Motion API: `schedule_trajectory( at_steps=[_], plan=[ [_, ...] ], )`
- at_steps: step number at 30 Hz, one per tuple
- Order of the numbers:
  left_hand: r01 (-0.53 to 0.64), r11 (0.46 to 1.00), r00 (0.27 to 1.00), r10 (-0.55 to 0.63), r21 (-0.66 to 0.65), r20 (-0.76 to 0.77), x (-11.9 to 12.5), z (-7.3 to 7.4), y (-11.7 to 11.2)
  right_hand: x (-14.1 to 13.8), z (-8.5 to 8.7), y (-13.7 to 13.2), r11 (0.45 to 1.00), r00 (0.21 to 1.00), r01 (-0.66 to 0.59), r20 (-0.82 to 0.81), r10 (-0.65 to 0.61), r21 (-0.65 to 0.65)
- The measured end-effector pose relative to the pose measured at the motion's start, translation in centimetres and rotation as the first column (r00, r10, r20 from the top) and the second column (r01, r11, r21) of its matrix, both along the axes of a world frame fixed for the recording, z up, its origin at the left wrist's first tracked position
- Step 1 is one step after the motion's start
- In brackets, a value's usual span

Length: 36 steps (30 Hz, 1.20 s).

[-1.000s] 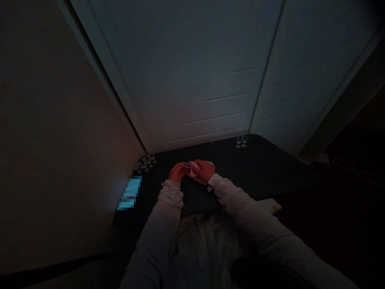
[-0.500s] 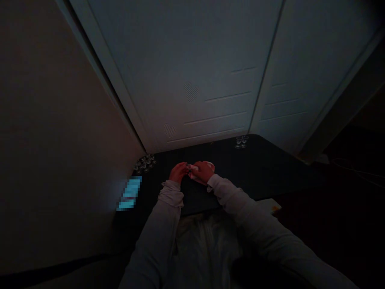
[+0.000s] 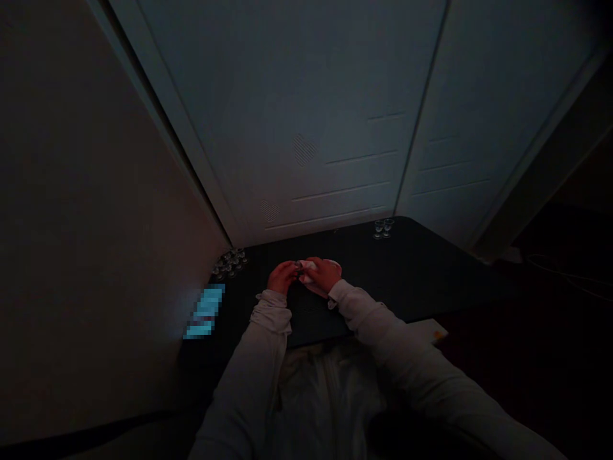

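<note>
Over the black table (image 3: 431, 275), both my hands meet in dim light. My left hand (image 3: 281, 278) has its fingers closed around a small clear object, apparently a little glass (image 3: 299, 265); most of it is hidden. A pale pinkish cloth (image 3: 313, 289) is bunched in my right hand (image 3: 328, 275), its fingers pressing it against the glass. Part of the cloth hangs below and behind that hand. At the back right of the table stand two small stemmed glasses (image 3: 382, 229). Several similar glasses (image 3: 230, 262) are grouped at the back left corner.
A glowing, pixelated screen (image 3: 205, 312) is at the table's left edge by the wall. White panels (image 3: 306, 96) rise directly behind the table. Something flat and pale (image 3: 426, 330) sticks out at the front edge beside my right forearm. A thin cable (image 3: 565, 276) lies at the far right.
My fingers have shifted slightly around the glass and cloth, with more of the cloth's pale part showing between the hands. The view has tilted a little; the standing glasses are unmoved.
</note>
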<state>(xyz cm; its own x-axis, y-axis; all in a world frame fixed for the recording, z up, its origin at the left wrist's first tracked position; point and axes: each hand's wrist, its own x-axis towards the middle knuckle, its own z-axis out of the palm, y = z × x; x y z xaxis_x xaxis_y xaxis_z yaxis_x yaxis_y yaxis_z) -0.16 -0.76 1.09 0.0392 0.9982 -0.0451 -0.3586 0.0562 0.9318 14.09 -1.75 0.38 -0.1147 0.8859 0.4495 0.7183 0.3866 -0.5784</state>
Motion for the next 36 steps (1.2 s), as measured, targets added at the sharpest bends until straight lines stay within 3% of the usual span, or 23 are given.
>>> schedule_trajectory(
  at_steps=[7, 21, 30, 36],
  plan=[
    [-0.008, 1.000, 0.998, 0.009, 0.012, -0.065, 0.20, 0.18, -0.13, 0.21, 0.23, -0.01, 0.996, 0.997, 0.077, 0.022, -0.077, -0.037],
    [-0.009, 0.999, 0.996, 0.013, 0.044, -0.084, 0.13, -0.22, 0.21, 0.40, 0.48, 0.03, 1.000, 0.991, -0.014, -0.130, 0.011, -0.021],
    [0.037, 0.999, 0.996, -0.034, 0.034, -0.088, 0.15, 0.07, -0.06, 0.60, 0.53, -0.06, 0.983, 0.983, 0.178, -0.032, -0.180, -0.048],
    [0.005, 0.999, 1.000, -0.004, 0.038, -0.026, -0.17, -0.08, 0.16, 0.43, 0.97, -0.45, 0.996, 0.996, 0.086, -0.033, -0.087, -0.022]
  ],
)
